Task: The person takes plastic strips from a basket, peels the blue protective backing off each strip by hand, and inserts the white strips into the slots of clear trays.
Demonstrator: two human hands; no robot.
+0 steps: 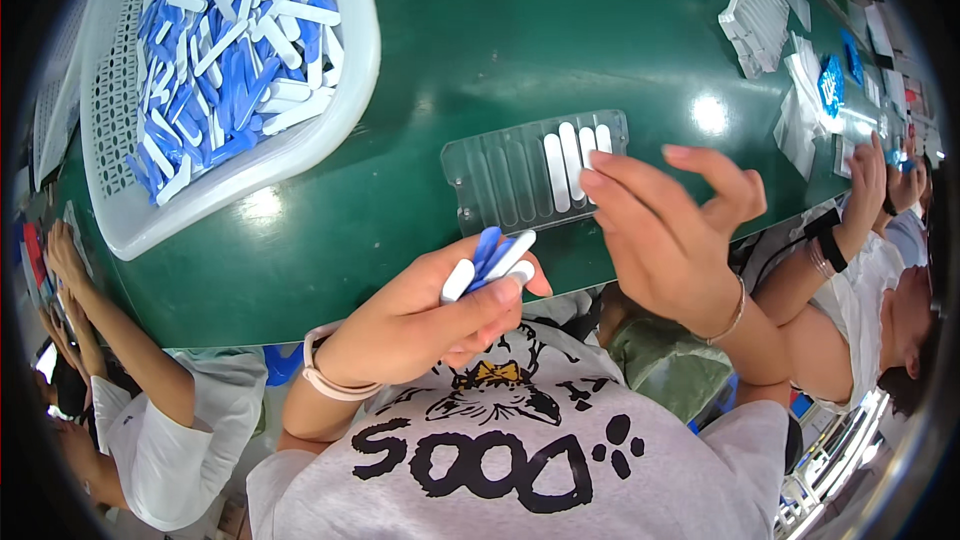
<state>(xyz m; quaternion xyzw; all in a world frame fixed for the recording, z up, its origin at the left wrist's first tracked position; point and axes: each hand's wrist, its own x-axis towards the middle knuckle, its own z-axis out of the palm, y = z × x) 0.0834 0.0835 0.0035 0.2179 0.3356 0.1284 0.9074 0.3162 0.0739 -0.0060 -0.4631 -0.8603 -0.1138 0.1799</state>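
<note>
My left hand (430, 315) is closed around a small bunch of blue and white strips (487, 265), flat with rounded ends. They poke out between thumb and fingers. Just beyond lies a clear plastic tray (462, 162) with long parallel slots. Several white strips (556, 172) sit side by side in its right-hand slots; the left-hand ones hold none. Over the tray's right end reaches my right hand (672, 240), fingers stretched and partly spread. Two of its fingertips are at the white strips and cover part of them; I see no strip lifted in it.
A white perforated basket (350, 90) heaped with blue and white strips stands at the left on the green table (480, 30). Slotted trays (755, 18) are stacked at the far right, near clear wrappers (800, 115) and blue packets (831, 86). Co-workers sit on both sides.
</note>
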